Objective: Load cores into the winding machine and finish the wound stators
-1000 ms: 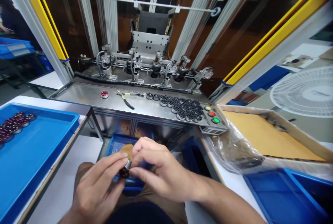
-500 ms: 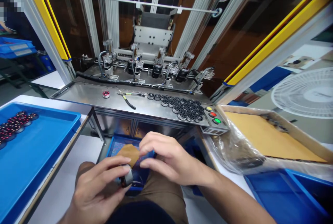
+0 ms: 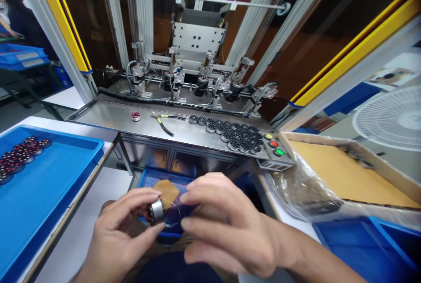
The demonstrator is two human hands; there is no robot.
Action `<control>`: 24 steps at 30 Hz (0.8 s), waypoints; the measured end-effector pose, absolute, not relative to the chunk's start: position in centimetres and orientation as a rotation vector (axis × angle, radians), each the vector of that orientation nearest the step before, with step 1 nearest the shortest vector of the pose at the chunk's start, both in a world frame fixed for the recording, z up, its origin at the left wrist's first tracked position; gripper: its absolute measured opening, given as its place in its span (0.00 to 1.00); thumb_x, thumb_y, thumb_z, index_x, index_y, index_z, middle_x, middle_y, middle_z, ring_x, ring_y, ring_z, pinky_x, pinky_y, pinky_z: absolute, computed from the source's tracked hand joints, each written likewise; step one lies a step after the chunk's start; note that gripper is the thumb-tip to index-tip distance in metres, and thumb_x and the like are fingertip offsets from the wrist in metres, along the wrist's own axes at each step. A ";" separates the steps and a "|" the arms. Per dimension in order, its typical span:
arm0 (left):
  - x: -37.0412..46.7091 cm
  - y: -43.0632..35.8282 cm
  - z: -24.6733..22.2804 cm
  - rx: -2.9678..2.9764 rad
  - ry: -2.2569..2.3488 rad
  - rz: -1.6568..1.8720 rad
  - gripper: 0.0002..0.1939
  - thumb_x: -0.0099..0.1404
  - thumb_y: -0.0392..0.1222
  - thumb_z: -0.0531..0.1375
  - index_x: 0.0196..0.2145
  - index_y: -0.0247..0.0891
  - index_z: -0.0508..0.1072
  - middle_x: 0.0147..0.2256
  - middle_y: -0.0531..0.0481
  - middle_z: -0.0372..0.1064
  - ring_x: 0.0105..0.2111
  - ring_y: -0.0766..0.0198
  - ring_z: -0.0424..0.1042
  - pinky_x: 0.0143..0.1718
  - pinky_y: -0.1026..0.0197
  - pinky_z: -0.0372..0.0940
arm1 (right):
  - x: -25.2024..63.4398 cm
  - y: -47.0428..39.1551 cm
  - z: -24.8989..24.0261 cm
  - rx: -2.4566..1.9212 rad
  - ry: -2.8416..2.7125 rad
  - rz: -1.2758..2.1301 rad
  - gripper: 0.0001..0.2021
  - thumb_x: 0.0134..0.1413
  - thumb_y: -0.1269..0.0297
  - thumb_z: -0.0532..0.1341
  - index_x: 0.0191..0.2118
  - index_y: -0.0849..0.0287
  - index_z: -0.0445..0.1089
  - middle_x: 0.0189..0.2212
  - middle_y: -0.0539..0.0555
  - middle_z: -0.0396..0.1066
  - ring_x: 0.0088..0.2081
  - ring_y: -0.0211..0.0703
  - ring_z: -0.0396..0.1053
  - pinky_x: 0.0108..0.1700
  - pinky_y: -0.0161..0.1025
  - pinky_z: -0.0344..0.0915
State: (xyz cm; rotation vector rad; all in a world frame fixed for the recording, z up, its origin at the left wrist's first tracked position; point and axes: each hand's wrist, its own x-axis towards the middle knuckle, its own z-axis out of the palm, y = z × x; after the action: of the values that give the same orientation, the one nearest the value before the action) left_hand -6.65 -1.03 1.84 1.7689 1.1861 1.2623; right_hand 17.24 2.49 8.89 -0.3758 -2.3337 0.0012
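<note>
My left hand (image 3: 123, 226) is closed around a wound motor stator (image 3: 157, 213), its fingers and thumb gripping the silvery rim. A thin copper-coloured wire (image 3: 177, 206) loops out from the stator toward my right hand. My right hand (image 3: 226, 226) is just to the right, fingers bent and apart, with the fingertips near the wire; I see no clear grip on it. Below both hands lie a piece of brown paper (image 3: 166, 191) and a blue bin (image 3: 148, 172).
Ahead is a metal ledge (image 3: 105, 118) with a red stator (image 3: 136, 116), cutting pliers (image 3: 161, 123), many black stators (image 3: 237, 132) and push buttons (image 3: 273, 144). Behind stands a winding machine (image 3: 199, 37). A blue tray (image 3: 72, 156) is left, a plastic-lined box (image 3: 322, 164) right.
My right hand has moved closer to me and lower, with its fingers spread more. The stator has turned in my left hand, and its wire now shows. The camera view has shifted slightly.
</note>
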 end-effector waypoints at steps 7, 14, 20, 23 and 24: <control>-5.6 -0.5 2.9 1.531 1.074 1.285 0.21 0.54 0.30 0.70 0.43 0.52 0.79 0.43 0.53 0.79 0.42 0.63 0.79 0.43 0.70 0.73 | 15.6 3.0 6.8 -0.348 -2.248 -0.197 0.14 0.64 0.76 0.51 0.33 0.65 0.74 0.43 0.63 0.76 0.56 0.51 0.65 0.53 0.46 0.68; -6.3 -0.4 2.4 1.220 0.996 1.328 0.18 0.51 0.32 0.72 0.40 0.47 0.82 0.44 0.48 0.80 0.41 0.58 0.81 0.42 0.67 0.75 | 16.9 4.0 6.2 -0.407 -2.275 0.199 0.05 0.63 0.73 0.59 0.38 0.65 0.73 0.49 0.67 0.72 0.58 0.52 0.65 0.57 0.51 0.67; -6.5 -0.4 1.5 1.329 1.054 1.472 0.17 0.55 0.33 0.70 0.42 0.48 0.80 0.46 0.49 0.79 0.48 0.58 0.78 0.48 0.67 0.72 | 16.3 13.4 5.6 -1.004 -2.115 0.349 0.16 0.58 0.55 0.66 0.46 0.58 0.70 0.54 0.62 0.70 0.57 0.48 0.68 0.58 0.49 0.66; -6.3 -0.7 1.3 1.397 1.101 1.541 0.16 0.56 0.33 0.69 0.42 0.47 0.80 0.46 0.50 0.78 0.50 0.60 0.77 0.51 0.67 0.70 | 14.8 19.9 4.1 -1.258 -2.153 0.259 0.23 0.54 0.59 0.69 0.53 0.63 0.69 0.57 0.67 0.68 0.60 0.52 0.65 0.62 0.49 0.61; -6.3 -0.8 1.3 1.388 1.130 1.580 0.16 0.57 0.33 0.68 0.43 0.46 0.79 0.47 0.51 0.78 0.50 0.61 0.76 0.52 0.68 0.69 | 14.2 21.6 3.6 -1.306 -2.180 0.255 0.27 0.52 0.59 0.70 0.55 0.65 0.68 0.58 0.69 0.66 0.61 0.55 0.63 0.63 0.50 0.59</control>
State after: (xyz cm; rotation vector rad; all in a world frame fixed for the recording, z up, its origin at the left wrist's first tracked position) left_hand -6.27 -0.82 1.27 1.3875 1.1296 1.5802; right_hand 14.20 21.58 3.56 -1.3061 -2.1803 0.2547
